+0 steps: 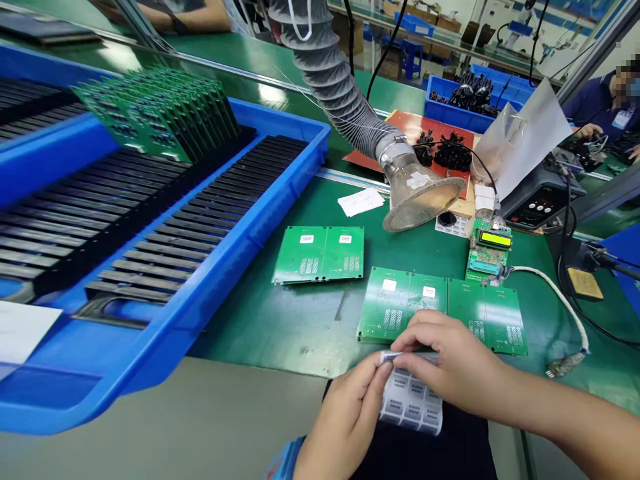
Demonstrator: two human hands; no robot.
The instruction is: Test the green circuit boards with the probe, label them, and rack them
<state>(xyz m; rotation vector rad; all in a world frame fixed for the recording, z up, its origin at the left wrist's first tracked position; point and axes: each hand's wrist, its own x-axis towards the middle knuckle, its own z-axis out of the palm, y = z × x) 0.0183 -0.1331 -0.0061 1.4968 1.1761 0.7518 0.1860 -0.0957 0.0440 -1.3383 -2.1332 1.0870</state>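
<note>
My left hand (pixel 347 417) pinches the left edge of a sheet of printed labels (pixel 413 403) just off the table's front edge, over my lap. My right hand (pixel 450 350) is closed at the sheet's top edge, thumb and fingertips pressed together there; whether a single label is between them cannot be made out. Just beyond the hands lies a green circuit board (pixel 400 297) with two white labels on it. Touching its right side is another green board (pixel 493 307), on which no white labels show. A third board (pixel 320 253), bearing two labels, lies further left.
A blue tray (pixel 240 247) with black slotted racks holds upright green boards (pixel 165 113) on the left. Above the table hangs a grey extraction hose (pixel 340 87) with a cone mouth. A small display board (pixel 490 247) and a white cable (pixel 565 300) lie right. Other people sit beyond.
</note>
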